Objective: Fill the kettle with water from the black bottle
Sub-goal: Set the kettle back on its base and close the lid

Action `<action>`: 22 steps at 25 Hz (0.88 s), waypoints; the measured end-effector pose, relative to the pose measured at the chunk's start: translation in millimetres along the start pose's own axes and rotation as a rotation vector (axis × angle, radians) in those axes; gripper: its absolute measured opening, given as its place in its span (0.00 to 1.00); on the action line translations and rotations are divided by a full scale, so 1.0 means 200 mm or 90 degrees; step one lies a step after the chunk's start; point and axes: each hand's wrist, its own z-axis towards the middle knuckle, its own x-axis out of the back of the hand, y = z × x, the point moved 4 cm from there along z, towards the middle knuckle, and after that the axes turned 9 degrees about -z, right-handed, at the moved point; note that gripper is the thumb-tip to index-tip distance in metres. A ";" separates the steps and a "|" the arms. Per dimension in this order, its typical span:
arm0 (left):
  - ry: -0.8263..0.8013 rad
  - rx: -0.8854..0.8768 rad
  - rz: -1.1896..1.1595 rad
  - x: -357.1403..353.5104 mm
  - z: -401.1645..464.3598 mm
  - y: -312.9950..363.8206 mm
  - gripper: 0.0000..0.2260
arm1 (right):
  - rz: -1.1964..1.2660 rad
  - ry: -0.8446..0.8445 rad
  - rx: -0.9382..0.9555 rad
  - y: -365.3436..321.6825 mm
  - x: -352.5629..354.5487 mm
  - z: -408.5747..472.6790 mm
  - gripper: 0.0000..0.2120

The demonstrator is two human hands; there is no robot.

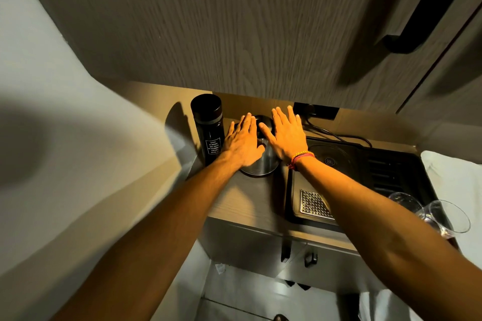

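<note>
Head view, looking down over a narrow counter. My left hand (pixel 243 138) and right hand (pixel 285 133) are both spread flat with fingers extended, holding nothing, over the steel kettle (pixel 262 164), which stands on the wooden countertop (pixel 242 203) towards the far wall. The hands cover most of the kettle's dark lid; I cannot tell whether the palms touch it or only hover. The black bottle (pixel 208 128) stands upright just left of the kettle, cap on, close beside my left hand but apart from it.

I judge the step in hand to be opening the kettle, since the bottle is untouched and capped. To do it well, I would steady the body with one hand, free the lid with the other, and keep my left wrist clear of the bottle, which is tall, narrow and likely to tip if nudged. How the lid releases is hidden beneath the hands.

Right of the kettle sits a black tray (pixel 391 172) carrying a round base (pixel 330 160) and a perforated metal drain grille (pixel 311 203); a power cord (pixel 336 135) runs from a wall socket (pixel 317 111) at the far edge. Two stemmed glasses (pixel 443 216) lie at the near right. A wood-grain cabinet (pixel 234 21) overhangs the counter, a pale wall (pixel 52 60) closes the left side, and drawer fronts (pixel 260 247) lie below. Lighting is warm and dim.
</note>
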 end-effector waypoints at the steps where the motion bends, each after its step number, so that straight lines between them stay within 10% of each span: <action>1: 0.001 -0.002 -0.025 0.00 0.00 -0.01 0.43 | 0.009 -0.004 0.002 0.01 0.00 0.00 0.40; 11: 0.087 0.120 -0.207 -0.07 0.05 -0.05 0.60 | 0.233 -0.036 -0.001 0.16 -0.04 -0.07 0.30; 22: 0.132 0.123 -0.310 0.01 0.05 0.03 0.56 | 0.224 -0.025 0.012 0.22 0.06 -0.06 0.23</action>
